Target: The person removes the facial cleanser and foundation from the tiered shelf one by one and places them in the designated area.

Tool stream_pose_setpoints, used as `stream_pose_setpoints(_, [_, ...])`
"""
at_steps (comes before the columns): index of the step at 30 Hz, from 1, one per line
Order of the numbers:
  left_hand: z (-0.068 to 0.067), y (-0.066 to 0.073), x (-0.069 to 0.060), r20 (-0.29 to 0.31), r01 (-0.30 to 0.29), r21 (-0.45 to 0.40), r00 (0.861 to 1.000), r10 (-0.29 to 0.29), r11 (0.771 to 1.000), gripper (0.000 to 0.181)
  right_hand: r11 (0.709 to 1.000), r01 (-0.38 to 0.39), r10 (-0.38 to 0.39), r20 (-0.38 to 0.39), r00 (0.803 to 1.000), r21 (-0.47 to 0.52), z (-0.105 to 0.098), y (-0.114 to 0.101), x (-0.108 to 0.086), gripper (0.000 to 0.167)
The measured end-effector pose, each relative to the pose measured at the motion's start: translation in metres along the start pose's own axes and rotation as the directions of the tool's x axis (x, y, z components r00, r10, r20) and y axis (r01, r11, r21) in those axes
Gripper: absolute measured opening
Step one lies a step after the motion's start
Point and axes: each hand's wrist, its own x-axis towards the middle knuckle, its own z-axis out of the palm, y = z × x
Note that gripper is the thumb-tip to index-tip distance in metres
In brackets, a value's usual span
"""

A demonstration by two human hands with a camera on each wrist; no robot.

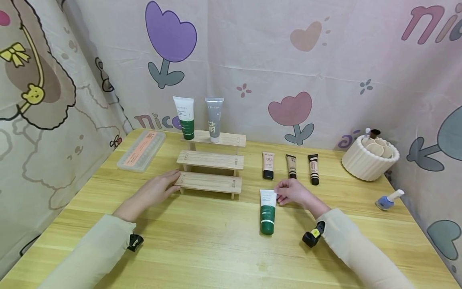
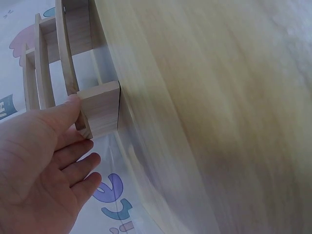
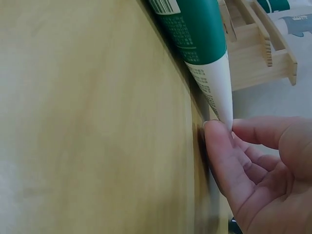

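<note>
My right hand (image 1: 293, 192) pinches the flat white end of a green-and-white squeeze tube (image 1: 268, 212) between thumb and fingertips. The tube's green cap points toward me; whether it touches the table I cannot tell. At the left, my left hand (image 1: 159, 188) holds the left end of the lowest step of a three-step wooden stand (image 1: 211, 182), thumb and index finger at its corner in the left wrist view. On the top step stand another green-and-white tube (image 1: 185, 120) and a grey tube (image 1: 214, 120), both upright with caps down.
Three small tubes lie behind my right hand: a pink BB tube (image 1: 268, 164), a beige one (image 1: 291, 166) partly hidden by the hand, and a black-capped one (image 1: 314, 168). Rightward are a white ribbed holder (image 1: 368, 160) and blue nail polish (image 1: 386, 201). A clear case (image 1: 142, 150) lies left.
</note>
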Motion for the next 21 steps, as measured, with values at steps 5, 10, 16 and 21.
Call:
stream_pose_setpoints(5, [0.0000, 0.0002, 0.0000, 0.008, 0.007, -0.002, 1.000, -0.007, 1.000, 0.050, 0.998, -0.004, 0.005, 0.013, 1.000, -0.058, -0.0031, -0.0003, 0.0021, 0.015])
stream_pose_setpoints(10, [0.0000, 0.0006, 0.0003, 0.006, 0.005, -0.003, 1.000, -0.005, 1.000, 0.050, 0.996, -0.016, 0.019, 0.026, 0.999, -0.092, -0.0054, -0.0009, 0.0034, 0.015])
stream_pose_setpoints(16, [0.0001, 0.0004, 0.0006, 0.002, 0.004, -0.006, 1.000, -0.004, 1.000, 0.050, 0.988, -0.013, 0.018, 0.029, 0.999, -0.151, -0.0066, -0.0024, 0.0046, 0.016])
stream_pose_setpoints(21, [-0.0003, 0.0006, 0.0008, 0.001, -0.001, -0.006, 1.000, 0.001, 1.000, 0.050, 0.982, -0.007, 0.012, 0.025, 1.000, -0.190, -0.0092, -0.0057, 0.0047, 0.015])
